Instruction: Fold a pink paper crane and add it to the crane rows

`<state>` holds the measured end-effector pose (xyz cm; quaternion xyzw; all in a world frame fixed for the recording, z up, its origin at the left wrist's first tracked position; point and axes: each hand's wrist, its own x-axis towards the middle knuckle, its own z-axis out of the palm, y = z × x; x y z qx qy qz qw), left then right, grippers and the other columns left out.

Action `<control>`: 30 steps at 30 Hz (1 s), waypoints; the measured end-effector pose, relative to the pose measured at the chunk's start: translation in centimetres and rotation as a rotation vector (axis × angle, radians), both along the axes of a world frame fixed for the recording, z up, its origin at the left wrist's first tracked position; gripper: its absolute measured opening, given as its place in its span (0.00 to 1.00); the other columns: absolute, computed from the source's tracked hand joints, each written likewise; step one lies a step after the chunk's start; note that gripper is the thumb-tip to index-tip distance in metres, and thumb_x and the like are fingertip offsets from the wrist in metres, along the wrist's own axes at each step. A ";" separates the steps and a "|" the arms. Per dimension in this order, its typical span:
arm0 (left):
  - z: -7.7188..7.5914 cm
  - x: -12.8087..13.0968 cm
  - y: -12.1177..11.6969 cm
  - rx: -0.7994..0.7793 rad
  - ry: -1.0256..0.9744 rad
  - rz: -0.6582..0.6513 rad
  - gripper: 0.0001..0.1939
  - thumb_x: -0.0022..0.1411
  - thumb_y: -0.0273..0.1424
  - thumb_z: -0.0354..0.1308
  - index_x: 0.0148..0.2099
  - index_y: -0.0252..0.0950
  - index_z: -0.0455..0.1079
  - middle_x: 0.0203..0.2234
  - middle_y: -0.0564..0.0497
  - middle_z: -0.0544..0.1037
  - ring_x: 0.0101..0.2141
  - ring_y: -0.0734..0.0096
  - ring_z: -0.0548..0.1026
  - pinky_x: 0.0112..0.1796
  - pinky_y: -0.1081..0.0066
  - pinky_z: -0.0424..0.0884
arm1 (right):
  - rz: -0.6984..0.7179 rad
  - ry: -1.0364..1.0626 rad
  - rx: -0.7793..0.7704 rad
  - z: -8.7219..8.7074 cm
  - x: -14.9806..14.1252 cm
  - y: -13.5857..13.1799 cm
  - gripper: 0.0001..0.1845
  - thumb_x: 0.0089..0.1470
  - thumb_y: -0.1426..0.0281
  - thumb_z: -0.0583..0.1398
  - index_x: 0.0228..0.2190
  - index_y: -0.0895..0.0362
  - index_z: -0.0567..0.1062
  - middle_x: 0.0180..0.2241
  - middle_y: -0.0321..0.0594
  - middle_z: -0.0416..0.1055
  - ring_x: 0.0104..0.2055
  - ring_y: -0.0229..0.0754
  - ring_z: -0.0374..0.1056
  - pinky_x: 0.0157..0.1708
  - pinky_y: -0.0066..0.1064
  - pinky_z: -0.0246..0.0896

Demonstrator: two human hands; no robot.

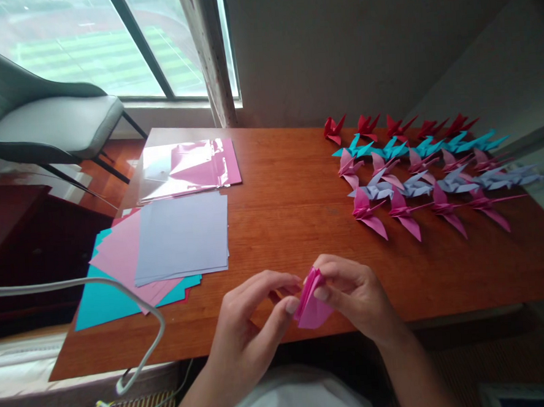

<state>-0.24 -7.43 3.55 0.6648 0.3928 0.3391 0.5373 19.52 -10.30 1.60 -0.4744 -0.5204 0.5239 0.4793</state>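
A folded magenta origami paper [316,311] is held up over the front edge of the wooden table [273,228]. Its layers are stacked into a narrow shape with creased edges. My right hand [358,293] pinches its upper right side between thumb and fingers. At its left edge, the thumb and bent fingers of my left hand [255,315] close on the paper. Exactly how the left fingertips meet the layers is partly hidden. Beyond my right hand stands a row of magenta paper cranes [406,214].
Rows of lavender [418,185], light pink [419,162], turquoise [393,149] and red cranes [367,127] fill the table's right side. Left are lavender sheets [182,236], pink sheets [118,246], turquoise sheets [103,303] and a clear packet [191,165]. A white cable [154,321] crosses the left corner.
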 end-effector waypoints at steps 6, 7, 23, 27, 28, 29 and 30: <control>1.1 0.7 1.1 -0.015 -0.060 0.024 0.04 0.67 0.29 0.61 0.41 0.36 0.77 0.33 0.48 0.79 0.34 0.68 0.76 0.36 0.73 0.72 | 0.074 -0.053 0.011 -0.1 -0.3 -0.1 0.11 0.59 0.60 0.65 0.32 0.54 0.81 0.30 0.37 0.72 0.33 0.40 0.68 0.35 0.31 0.64; 1.1 0.8 1.2 -0.043 -0.062 0.009 0.05 0.67 0.30 0.61 0.40 0.36 0.77 0.33 0.48 0.79 0.34 0.69 0.76 0.35 0.74 0.72 | 0.081 -0.057 0.009 -0.1 -0.3 -0.1 0.11 0.59 0.59 0.65 0.32 0.54 0.81 0.29 0.37 0.72 0.33 0.40 0.68 0.35 0.31 0.64; 1.0 0.9 1.7 -0.520 -0.311 -0.015 0.05 0.62 0.30 0.65 0.35 0.33 0.79 0.27 0.51 0.79 0.28 0.75 0.73 0.30 0.79 0.68 | 0.118 0.005 -0.031 -0.1 -0.3 -0.1 0.08 0.58 0.63 0.66 0.33 0.53 0.82 0.30 0.36 0.75 0.33 0.39 0.69 0.36 0.29 0.63; 0.7 0.9 1.6 -0.504 -0.291 -0.010 0.06 0.62 0.31 0.65 0.36 0.33 0.79 0.27 0.50 0.79 0.29 0.73 0.75 0.30 0.78 0.69 | 0.130 0.011 -0.029 -0.1 -0.3 0.0 0.05 0.59 0.65 0.66 0.34 0.53 0.82 0.31 0.34 0.75 0.33 0.37 0.68 0.36 0.27 0.61; 0.6 0.9 1.5 -0.492 -0.278 -0.004 0.06 0.62 0.31 0.65 0.36 0.33 0.79 0.28 0.49 0.80 0.29 0.72 0.75 0.30 0.77 0.70 | 0.128 0.006 -0.025 -0.1 -0.3 0.0 0.05 0.59 0.65 0.66 0.33 0.53 0.82 0.30 0.34 0.75 0.33 0.36 0.68 0.36 0.27 0.61; 0.5 0.9 1.4 -0.469 -0.259 0.007 0.07 0.62 0.32 0.65 0.36 0.32 0.79 0.28 0.49 0.80 0.29 0.72 0.75 0.30 0.77 0.70 | 0.126 0.000 -0.021 -0.1 -0.3 -0.1 0.05 0.59 0.65 0.66 0.33 0.53 0.82 0.30 0.34 0.74 0.33 0.36 0.67 0.36 0.27 0.60; 0.4 1.0 1.4 -0.434 -0.235 0.024 0.07 0.62 0.32 0.65 0.36 0.32 0.79 0.28 0.49 0.80 0.30 0.71 0.75 0.31 0.76 0.70 | 0.122 -0.009 -0.019 -0.1 -0.3 -0.1 0.05 0.59 0.66 0.66 0.33 0.53 0.81 0.30 0.34 0.74 0.33 0.36 0.67 0.35 0.26 0.60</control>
